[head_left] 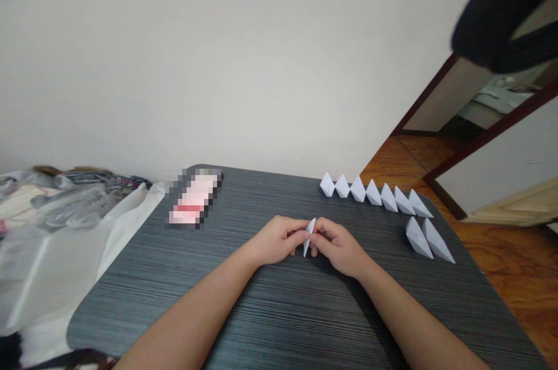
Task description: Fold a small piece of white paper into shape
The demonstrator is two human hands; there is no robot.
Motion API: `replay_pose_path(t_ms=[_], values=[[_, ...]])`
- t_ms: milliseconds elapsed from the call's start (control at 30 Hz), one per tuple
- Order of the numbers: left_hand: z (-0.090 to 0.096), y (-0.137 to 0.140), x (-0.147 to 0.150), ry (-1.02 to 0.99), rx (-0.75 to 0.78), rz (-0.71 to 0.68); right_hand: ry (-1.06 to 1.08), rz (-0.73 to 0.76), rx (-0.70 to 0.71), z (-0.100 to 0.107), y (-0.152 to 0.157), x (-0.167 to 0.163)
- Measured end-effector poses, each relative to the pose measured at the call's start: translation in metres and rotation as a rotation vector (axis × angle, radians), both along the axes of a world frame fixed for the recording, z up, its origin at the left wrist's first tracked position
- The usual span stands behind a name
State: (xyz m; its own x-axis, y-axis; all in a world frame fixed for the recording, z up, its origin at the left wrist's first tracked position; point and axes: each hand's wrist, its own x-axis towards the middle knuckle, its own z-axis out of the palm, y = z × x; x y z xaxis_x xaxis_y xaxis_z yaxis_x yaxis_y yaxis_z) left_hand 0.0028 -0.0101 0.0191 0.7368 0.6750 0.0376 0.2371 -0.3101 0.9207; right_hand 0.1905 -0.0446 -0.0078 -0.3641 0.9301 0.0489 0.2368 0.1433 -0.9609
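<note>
Both hands pinching: your left hand (279,239) and right hand (337,248) grip the small folded paper piece (309,236) between them | feather-light, creasable, so hold the edges gently | finished paper boats (375,192) beyond your right hand on the tabletop (244,300)

I take the folded paper piece (309,236) as my landmark, pinched between my left hand (279,240) and right hand (337,248) on the dark table (244,300). Nearer me than the piece, the tabletop is bare apart from my forearms. Beyond and right of it a row of paper boats (375,191) blocks the far edge, with two more boats (428,240) right of it. Beyond and left lies a blurred pink packet (194,198); the strip between packet and row is open.
</note>
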Motion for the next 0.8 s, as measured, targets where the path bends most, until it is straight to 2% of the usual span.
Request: replay_pose_path(t_ms=[433,800], values=[[-0.008,0.000,0.000,-0.017,-0.105,0.072,-0.049,-0.016,0.046,-0.001,-0.002,-0.003],[-0.016,0.002,0.000,-0.058,-0.159,0.049,-0.012,-0.006,0.065,-0.005,-0.002,-0.001]])
